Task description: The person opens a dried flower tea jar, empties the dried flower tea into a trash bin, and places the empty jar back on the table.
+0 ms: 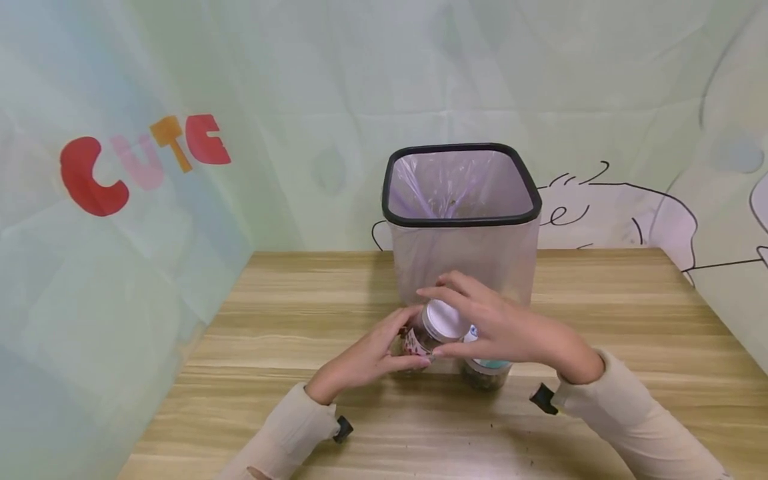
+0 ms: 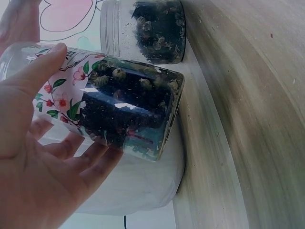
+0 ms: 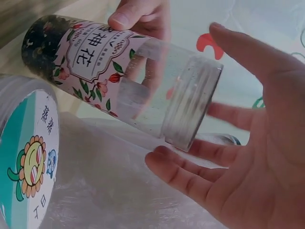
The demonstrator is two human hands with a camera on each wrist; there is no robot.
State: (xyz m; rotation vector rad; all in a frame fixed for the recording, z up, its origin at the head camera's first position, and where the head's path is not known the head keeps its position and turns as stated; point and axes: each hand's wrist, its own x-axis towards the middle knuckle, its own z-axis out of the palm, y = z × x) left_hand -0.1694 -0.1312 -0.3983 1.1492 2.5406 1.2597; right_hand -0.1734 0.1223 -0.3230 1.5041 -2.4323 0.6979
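Observation:
My left hand (image 1: 369, 355) grips a clear, tilted jar (image 1: 419, 339) with a pink-flowered label (image 3: 93, 57). Dark dried flower buds (image 2: 119, 74) fill its bottom part, seen in the left wrist view. Around the jar's pale lid (image 1: 447, 320) my right hand (image 1: 510, 327) is spread, thumb and fingers well apart. The right wrist view shows the thumb clear of the lid and the other fingers close beside it; whether they touch I cannot tell. Just right of the held jar stands a second, wider jar (image 1: 486, 375), its round lid (image 3: 35, 162) printed with a smiling sunflower.
Behind the jars stands a pale bin (image 1: 462, 257) with a black rim and a clear plastic liner (image 1: 453, 177). Small dark crumbs lie on the wooden table (image 1: 300, 293). A printed cloth backdrop (image 1: 324, 100) hangs at the back and sides.

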